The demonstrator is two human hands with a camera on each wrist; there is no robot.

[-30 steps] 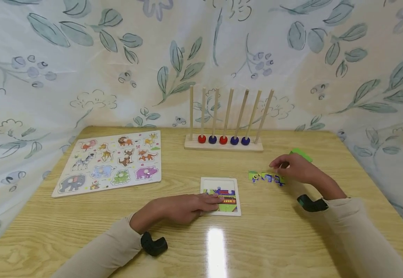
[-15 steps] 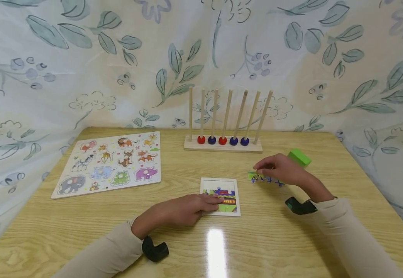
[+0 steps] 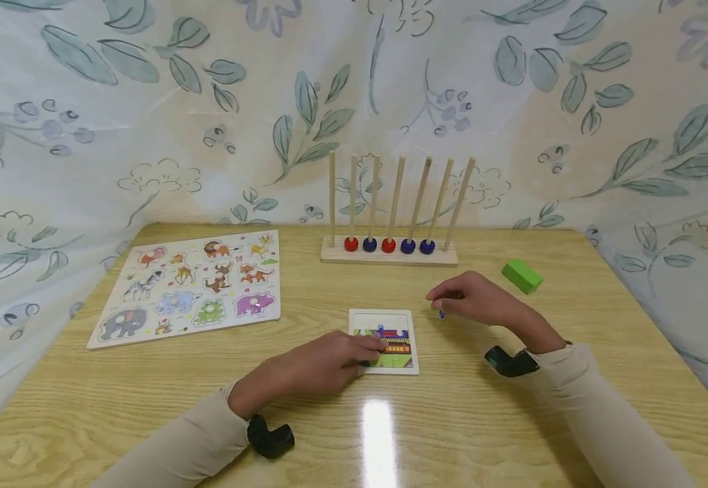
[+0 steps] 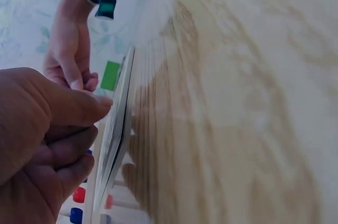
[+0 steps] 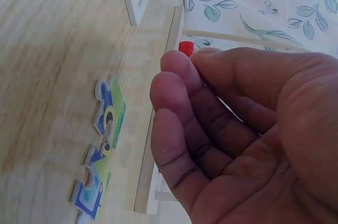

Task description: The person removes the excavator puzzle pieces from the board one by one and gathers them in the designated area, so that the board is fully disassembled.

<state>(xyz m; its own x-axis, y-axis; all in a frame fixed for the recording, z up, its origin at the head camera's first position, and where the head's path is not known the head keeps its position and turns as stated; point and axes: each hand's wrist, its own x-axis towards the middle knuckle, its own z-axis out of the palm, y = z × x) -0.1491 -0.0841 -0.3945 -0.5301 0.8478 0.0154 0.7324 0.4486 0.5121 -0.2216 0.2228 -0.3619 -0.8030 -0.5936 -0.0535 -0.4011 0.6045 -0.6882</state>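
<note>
In the head view my left hand (image 3: 328, 362) rests its extended fingers on the lower left of a small white-framed jigsaw puzzle (image 3: 398, 361), whose lower part carries a colourful picture. The left wrist view shows that board edge-on beside the fingers. To its right, my right hand (image 3: 475, 298) hovers low over loose jigsaw pieces, its fingers loosely bent and the thumb near the index fingertip. Nothing shows between them in the right wrist view. There, a green-and-blue piece (image 5: 109, 109) and another blue-edged piece (image 5: 94, 187) lie on the table; in the head view the hand mostly hides them.
An animal peg puzzle board (image 3: 192, 318) lies at the left. At the back stands a wooden bead rack (image 3: 390, 256) with upright rods and red and blue beads. A green block (image 3: 521, 276) is right of the right hand. Patterned fabric (image 3: 238, 102) hangs behind the table.
My right hand has moved left across the loose pieces, which it now mostly covers, and the green block has come into full view. The left hand stays on the small puzzle.
</note>
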